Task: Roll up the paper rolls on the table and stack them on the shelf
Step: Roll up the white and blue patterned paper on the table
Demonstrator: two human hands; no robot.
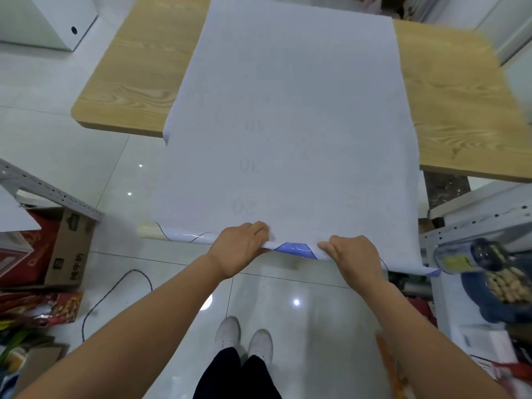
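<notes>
A wide white paper sheet (pixel 288 116) lies across the wooden table (pixel 460 110) and hangs off its near edge toward me. Faint numbers show through its back. The sheet's near end is curled into a thin roll (pixel 184 236) with a blue and white printed face and a cream core end at the left. My left hand (pixel 241 246) grips the rolled edge left of centre, fingers curled over the top. To its right, my right hand (pixel 354 257) holds the same rolled edge in the same way.
Metal shelf rails stand at the left (pixel 51 194) and right (pixel 472 226). Cardboard boxes (pixel 69 249) and snack bags crowd the floor at the left. A jar and a bowl of peanuts (pixel 501 283) sit at the right. A black cable (pixel 115 289) runs over the tiles.
</notes>
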